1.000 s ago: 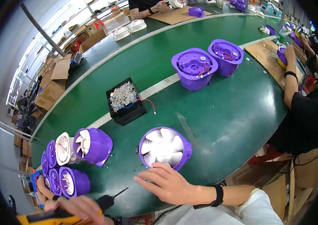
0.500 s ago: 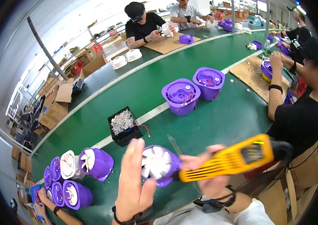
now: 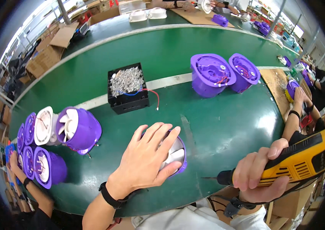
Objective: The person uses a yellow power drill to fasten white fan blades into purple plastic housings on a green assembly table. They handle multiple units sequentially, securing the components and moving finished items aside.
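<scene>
My left hand lies spread over the top of a purple housing, covering much of the white fan blades inside it. In my right hand is a yellow and black electric screwdriver, gripped round its body. Its thin bit points left over the table's near edge, apart from the housing. Beyond my left hand stands a black box heaped with small silvery screws; a red wire hangs over its side.
Two purple housings with wires stand at the far right. Several purple housings and a white one cluster at left, near another person's arm. At right, a person's hands work over a brown board.
My left hand has come down onto the fan housing. My right hand has swung the screwdriver right and away from the housing. The view has shifted too.
</scene>
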{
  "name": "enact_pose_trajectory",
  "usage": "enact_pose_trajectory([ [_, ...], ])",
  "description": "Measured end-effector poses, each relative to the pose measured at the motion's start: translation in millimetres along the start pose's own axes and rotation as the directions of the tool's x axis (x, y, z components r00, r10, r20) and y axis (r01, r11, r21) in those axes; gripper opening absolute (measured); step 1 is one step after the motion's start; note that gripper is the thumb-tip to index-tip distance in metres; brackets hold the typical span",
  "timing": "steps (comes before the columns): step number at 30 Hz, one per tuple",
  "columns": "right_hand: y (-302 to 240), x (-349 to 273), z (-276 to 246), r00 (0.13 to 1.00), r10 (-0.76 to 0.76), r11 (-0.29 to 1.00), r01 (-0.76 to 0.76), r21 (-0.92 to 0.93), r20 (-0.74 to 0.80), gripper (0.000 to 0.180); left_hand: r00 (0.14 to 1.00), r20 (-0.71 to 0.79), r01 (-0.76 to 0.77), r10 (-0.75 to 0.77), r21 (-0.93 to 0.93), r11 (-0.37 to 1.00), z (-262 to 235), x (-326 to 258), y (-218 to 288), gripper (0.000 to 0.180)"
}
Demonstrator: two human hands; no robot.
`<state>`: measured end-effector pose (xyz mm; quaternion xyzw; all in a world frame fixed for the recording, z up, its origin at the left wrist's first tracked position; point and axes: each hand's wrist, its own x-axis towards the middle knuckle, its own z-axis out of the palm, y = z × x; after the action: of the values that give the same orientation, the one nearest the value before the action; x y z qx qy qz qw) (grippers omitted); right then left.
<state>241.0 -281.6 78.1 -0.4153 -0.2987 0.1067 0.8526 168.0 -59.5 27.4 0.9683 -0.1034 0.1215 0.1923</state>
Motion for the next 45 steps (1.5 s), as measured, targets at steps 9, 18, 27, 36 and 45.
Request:
enact_pose_trajectory([
  [9, 37.8, 23.5, 26.1, 0.986, 0.015, 0.973, 0.024, -0.230, 0.164, 0.051, 0.996, -0.071, 0.056, -0.059, -0.046, 0.997, 6.1, -6.0, -6.0, 0.056],
  [18, 43.8, 24.1, 38.9, 0.984, 0.075, 0.947, -0.020, -0.320, 0.162, 0.054, 0.995, -0.068, 0.070, -0.073, -0.058, 0.996, 5.6, -7.4, -6.8, 0.055],
  [27, 47.9, 25.6, 41.5, 0.980, 0.098, 0.947, -0.038, -0.318, 0.176, 0.056, 0.994, -0.077, 0.072, -0.076, -0.062, 0.995, 3.7, -7.6, -5.6, 0.057],
  [36, 52.0, 26.3, 37.6, 0.966, 0.128, 0.950, -0.054, -0.309, 0.225, 0.055, 0.993, -0.088, 0.069, -0.076, -0.084, 0.994, 3.0, -7.5, -6.4, 0.059],
  [45, 51.5, 26.9, 38.2, 0.966, 0.152, 0.949, -0.084, -0.305, 0.207, 0.052, 0.993, -0.092, 0.064, -0.073, -0.095, 0.993, 5.8, -7.0, -8.3, 0.063],
])
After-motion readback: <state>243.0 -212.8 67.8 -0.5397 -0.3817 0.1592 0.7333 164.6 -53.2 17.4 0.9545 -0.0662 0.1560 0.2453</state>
